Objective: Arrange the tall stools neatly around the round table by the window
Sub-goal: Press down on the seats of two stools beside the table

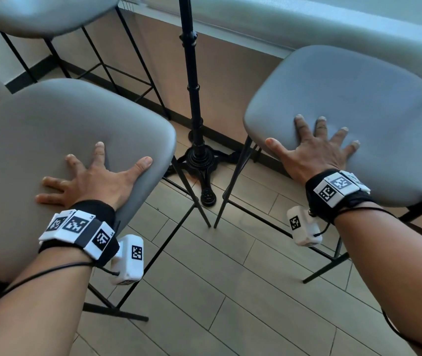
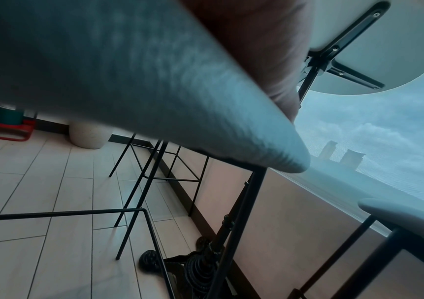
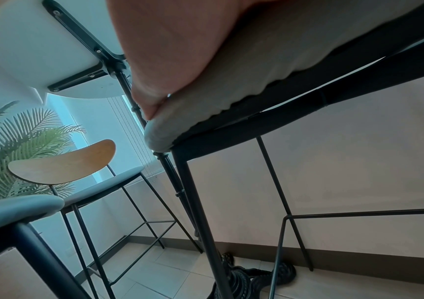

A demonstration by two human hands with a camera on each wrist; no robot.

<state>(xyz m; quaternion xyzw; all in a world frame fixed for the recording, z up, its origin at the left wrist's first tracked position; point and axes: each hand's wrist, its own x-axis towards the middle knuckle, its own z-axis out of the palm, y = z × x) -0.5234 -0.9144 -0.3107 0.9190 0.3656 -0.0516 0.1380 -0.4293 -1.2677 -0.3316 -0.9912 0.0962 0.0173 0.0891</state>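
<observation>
Two tall stools with grey padded seats and thin black legs stand either side of the round table's black pole (image 1: 191,73). My left hand (image 1: 94,176) lies flat with fingers spread on the left stool seat (image 1: 50,134), thumb along its right edge. My right hand (image 1: 312,150) presses flat, fingers spread, on the right stool seat (image 1: 358,98). A third stool (image 1: 48,14) stands at the far left near the wall. From below, the left wrist view shows the white table top (image 2: 384,50); the right wrist view shows it too (image 3: 39,50), plus the third stool's wooden backrest (image 3: 62,161).
The table's ornate black foot (image 1: 202,160) sits on the tiled floor between the two near stools, close to their legs. A low wall and window ledge (image 1: 307,24) run behind. A white planter (image 2: 88,135) and a palm plant (image 3: 21,141) stand at the left.
</observation>
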